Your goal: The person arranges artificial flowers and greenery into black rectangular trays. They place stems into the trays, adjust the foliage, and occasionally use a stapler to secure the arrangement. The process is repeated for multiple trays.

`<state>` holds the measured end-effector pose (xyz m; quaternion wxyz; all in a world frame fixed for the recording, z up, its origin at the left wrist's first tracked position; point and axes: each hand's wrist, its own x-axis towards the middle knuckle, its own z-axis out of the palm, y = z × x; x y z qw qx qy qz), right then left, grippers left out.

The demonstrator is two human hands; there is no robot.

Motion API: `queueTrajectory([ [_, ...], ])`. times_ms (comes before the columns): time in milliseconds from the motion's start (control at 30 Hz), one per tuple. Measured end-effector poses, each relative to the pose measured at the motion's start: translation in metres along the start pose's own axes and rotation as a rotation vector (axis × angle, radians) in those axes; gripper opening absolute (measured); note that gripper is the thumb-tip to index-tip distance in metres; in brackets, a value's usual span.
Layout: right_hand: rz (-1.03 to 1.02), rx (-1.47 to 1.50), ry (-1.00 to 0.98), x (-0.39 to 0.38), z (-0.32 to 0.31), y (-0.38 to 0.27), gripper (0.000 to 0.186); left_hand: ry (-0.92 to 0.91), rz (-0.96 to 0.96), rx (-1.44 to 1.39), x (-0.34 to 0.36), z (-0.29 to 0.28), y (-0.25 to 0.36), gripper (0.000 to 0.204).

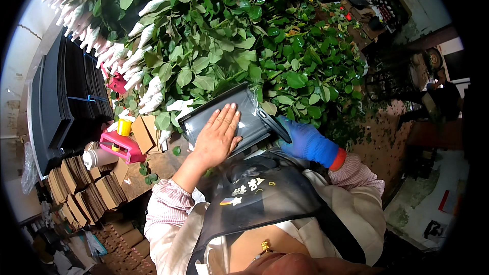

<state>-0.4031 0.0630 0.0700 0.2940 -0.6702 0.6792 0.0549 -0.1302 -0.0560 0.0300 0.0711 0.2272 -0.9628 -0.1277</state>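
Note:
My bare left hand (pixel 217 131) lies flat, fingers stretched out, on a dark grey sheet-like piece (pixel 249 103) with a shiny, clear-looking surface. The piece is tilted in front of my chest, against the leaves. At its right end my right hand (pixel 308 142), in a blue knitted glove with a red cuff, is closed around a black elongated handle (pixel 275 126); what the handle belongs to is hard to make out. Beyond both hands lies a big heap of leafy green stems (pixel 219 46). White foam-netted flower heads (pixel 152 94) point left from the heap.
Black folded sheets (pixel 69 91) stand stacked at the left. Nearer on the wooden table (pixel 147 175) are a pink tool with yellow parts (pixel 125 146), a whitish cylinder (pixel 99 159) and bundles of brown cardboard pieces (pixel 97 196). Fallen leaves (pixel 364 140) litter the floor at right.

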Motion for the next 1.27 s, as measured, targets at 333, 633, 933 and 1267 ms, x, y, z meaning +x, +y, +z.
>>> queueTrajectory([
  [333,-0.139,0.195,0.006,0.002,0.004,0.021,0.083,0.005,-0.011,0.008,-0.001,0.001,0.001,0.067],
  [633,-0.106,0.044,0.151,0.015,0.040,0.027,0.078,-0.016,-0.019,0.027,-0.001,0.002,0.000,0.067],
  [933,-0.025,0.155,0.114,-0.012,-0.054,-0.016,0.075,0.243,-0.491,-1.295,-0.041,-0.021,0.051,0.074],
  [1267,-0.661,-0.041,0.444,0.078,0.016,-0.092,0.066,0.913,-0.920,-0.758,-0.118,0.030,0.037,0.093],
])
